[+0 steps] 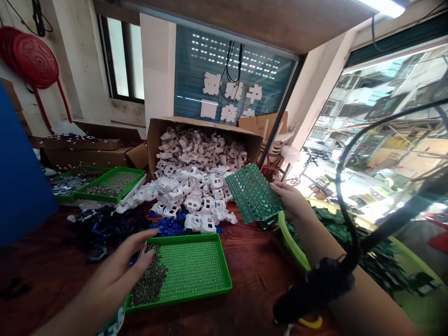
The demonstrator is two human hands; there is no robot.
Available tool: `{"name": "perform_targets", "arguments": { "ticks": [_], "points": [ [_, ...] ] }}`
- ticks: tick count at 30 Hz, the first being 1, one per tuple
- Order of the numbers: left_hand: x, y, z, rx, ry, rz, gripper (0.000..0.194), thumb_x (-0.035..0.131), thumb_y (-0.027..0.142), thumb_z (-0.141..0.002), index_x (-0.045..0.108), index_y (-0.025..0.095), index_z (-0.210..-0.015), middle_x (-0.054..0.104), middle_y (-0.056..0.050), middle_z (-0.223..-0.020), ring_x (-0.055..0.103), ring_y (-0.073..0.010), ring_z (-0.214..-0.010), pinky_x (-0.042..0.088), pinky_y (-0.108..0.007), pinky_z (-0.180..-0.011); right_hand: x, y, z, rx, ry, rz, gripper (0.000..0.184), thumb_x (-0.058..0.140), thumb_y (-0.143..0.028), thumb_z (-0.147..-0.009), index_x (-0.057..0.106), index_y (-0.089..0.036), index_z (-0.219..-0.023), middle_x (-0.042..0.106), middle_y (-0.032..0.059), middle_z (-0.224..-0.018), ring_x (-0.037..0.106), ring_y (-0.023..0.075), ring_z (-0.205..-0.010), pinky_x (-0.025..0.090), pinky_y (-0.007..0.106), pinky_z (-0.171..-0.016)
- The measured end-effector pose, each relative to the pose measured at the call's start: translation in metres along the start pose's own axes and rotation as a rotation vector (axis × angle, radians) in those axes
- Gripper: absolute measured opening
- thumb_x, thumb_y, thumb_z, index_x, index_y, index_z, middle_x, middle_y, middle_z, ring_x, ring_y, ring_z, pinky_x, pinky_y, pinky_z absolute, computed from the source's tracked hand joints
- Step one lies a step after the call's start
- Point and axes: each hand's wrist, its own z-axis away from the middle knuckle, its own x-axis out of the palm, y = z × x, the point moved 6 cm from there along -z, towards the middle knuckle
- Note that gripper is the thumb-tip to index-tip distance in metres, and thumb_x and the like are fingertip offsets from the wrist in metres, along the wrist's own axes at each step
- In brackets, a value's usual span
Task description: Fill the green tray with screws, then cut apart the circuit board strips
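My right hand [292,200] grips the right edge of a green circuit board panel [254,193], which is tilted up above the table. The panel is divided into many small boards. My left hand [119,268], slightly blurred, is over the left side of a green tray [196,268], with thumb and index finger apart. Whether it touches the rim I cannot tell. Small dark metal pieces that look like screws [150,280] are heaped in the tray's left part. Behind the tray lie white plastic shells [199,205] and blue plastic parts [171,224].
A cardboard box [153,144] on its side spills white shells onto the table. Another green tray [114,182] of small parts stands left. A yellow-green basket [296,245] holds more green boards [378,261]. A black lamp-like arm [315,289] crosses the right foreground.
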Motion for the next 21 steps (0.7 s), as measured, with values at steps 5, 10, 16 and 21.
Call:
{"name": "perform_targets", "arguments": {
  "ticks": [5, 10, 16, 21],
  "points": [
    [0.128, 0.039, -0.048, -0.206, -0.446, 0.49, 0.048, 0.047, 0.057, -0.079, 0.058, 0.019, -0.106, 0.06, -0.013, -0.114, 0.054, -0.0278, -0.108, 0.041, -0.041, -0.091, 0.033, -0.008, 0.036, 0.122, -0.163, -0.315, 0.016, 0.041, -0.024, -0.086, 0.052, -0.015, -0.091, 0.06, 0.011, -0.095, 0.059, 0.0227, -0.081, 0.051, 0.033, -0.07],
    [0.199, 0.048, -0.05, -0.198, -0.555, 0.881, 0.047, 0.033, 0.051, -0.088, 0.057, 0.018, -0.111, 0.066, -0.008, -0.105, 0.061, -0.0218, -0.098, 0.047, -0.038, -0.087, 0.05, 0.02, 0.059, 0.176, -0.115, -0.442, 0.014, 0.048, -0.026, -0.083, 0.055, -0.015, -0.089, 0.061, 0.006, -0.092, 0.059, 0.0188, -0.084, 0.05, 0.027, -0.07],
    [0.213, 0.013, -0.049, -0.367, -0.328, 0.769, 0.038, 0.036, 0.039, -0.091, 0.058, 0.015, -0.109, 0.069, -0.008, -0.096, 0.065, -0.0205, -0.088, 0.05, -0.04, -0.083, -0.001, 0.043, 0.092, 0.143, 0.015, -0.306, 0.022, 0.051, -0.026, -0.083, 0.059, -0.017, -0.102, 0.06, 0.0048, -0.098, 0.055, 0.0191, -0.092, 0.046, 0.026, -0.077],
    [0.179, 0.007, -0.05, -0.326, -0.252, 0.595, 0.036, 0.039, 0.04, -0.09, 0.058, 0.017, -0.109, 0.07, -0.005, -0.093, 0.066, -0.0186, -0.086, 0.049, -0.039, -0.084, -0.032, 0.067, 0.166, -0.017, -0.373, 0.497, 0.031, 0.046, -0.006, -0.074, 0.065, -0.022, -0.093, 0.061, 0.0024, -0.094, 0.056, 0.0216, -0.089, 0.045, 0.032, -0.082]
  ]
}}
